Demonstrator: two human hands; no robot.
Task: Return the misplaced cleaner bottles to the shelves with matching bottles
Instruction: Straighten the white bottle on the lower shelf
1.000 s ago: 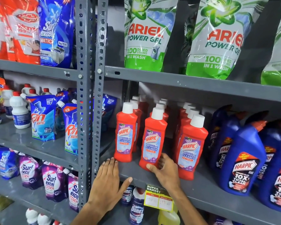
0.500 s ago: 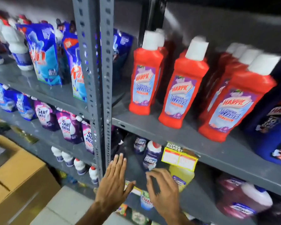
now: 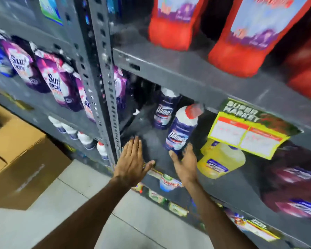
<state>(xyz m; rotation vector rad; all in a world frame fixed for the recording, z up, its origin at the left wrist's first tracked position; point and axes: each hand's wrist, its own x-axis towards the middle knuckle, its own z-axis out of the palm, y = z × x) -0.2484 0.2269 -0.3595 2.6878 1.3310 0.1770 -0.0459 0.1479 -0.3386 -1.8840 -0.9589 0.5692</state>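
Observation:
Two blue-and-white Domex bottles stand on a lower grey shelf (image 3: 151, 141); the front one (image 3: 182, 130) has a red cap, the other (image 3: 164, 112) stands behind it. My right hand (image 3: 184, 162) is open just below the front Domex bottle, fingertips touching or almost touching its base. My left hand (image 3: 132, 159) is open with fingers spread, hovering over the bare shelf left of the bottles. A yellow bottle (image 3: 221, 159) stands right of my right hand. Red Harpic bottles (image 3: 241, 42) fill the shelf above.
A perforated grey upright post (image 3: 104, 78) stands left of my left hand. Purple Surf Excel pouches (image 3: 56, 81) hang left of it. A price tag (image 3: 248, 130) hangs from the upper shelf edge. Dark maroon bottles (image 3: 294, 177) sit right. Cardboard boxes (image 3: 22, 159) stand on the floor.
My view dropped from the red Harpic shelf to the shelf below. Both hands came down off the upper shelf and reached in toward the Domex bottles.

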